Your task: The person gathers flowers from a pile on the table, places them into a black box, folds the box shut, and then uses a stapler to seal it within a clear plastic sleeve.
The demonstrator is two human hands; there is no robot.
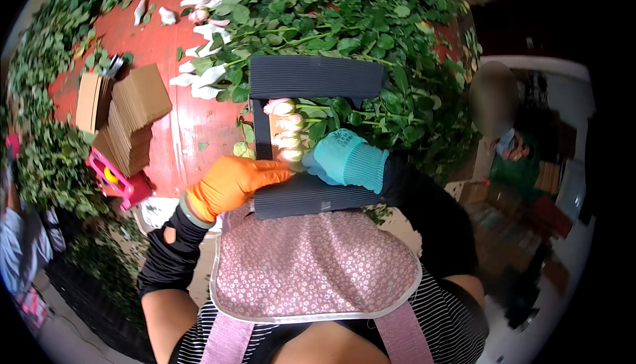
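The nearest pale pink rose head (291,156), last in a short row of cream-and-pink rose heads (281,107), lay between the two ridged panels of a black holder (317,77) at the near edge of the red worktop (189,142). The row ran away from me toward the far panel, while each flower's long axis ran crosswise, head to the left, leafy green stem to the right.

That nearest head sat between my hands, just beyond the fingertips of my orange-gloved left hand (232,184) and just left of my teal knitted-gloved right hand (343,158). The left was nearer the petals, its fingers straight and close together, seemingly touching the bloom's near side. The right was curled on the stem side, its fingertips turned down; I couldn't tell whether either gripped anything.

Past the holder, roses in white sleeves (211,76) pointed left, their heap of leafy green stems (371,26) covering the worktop's far right. Toward its left edge stood stacked brown cardboard pieces (129,135), and at the near left corner a bright pink plastic device (132,190) with a yellow part.
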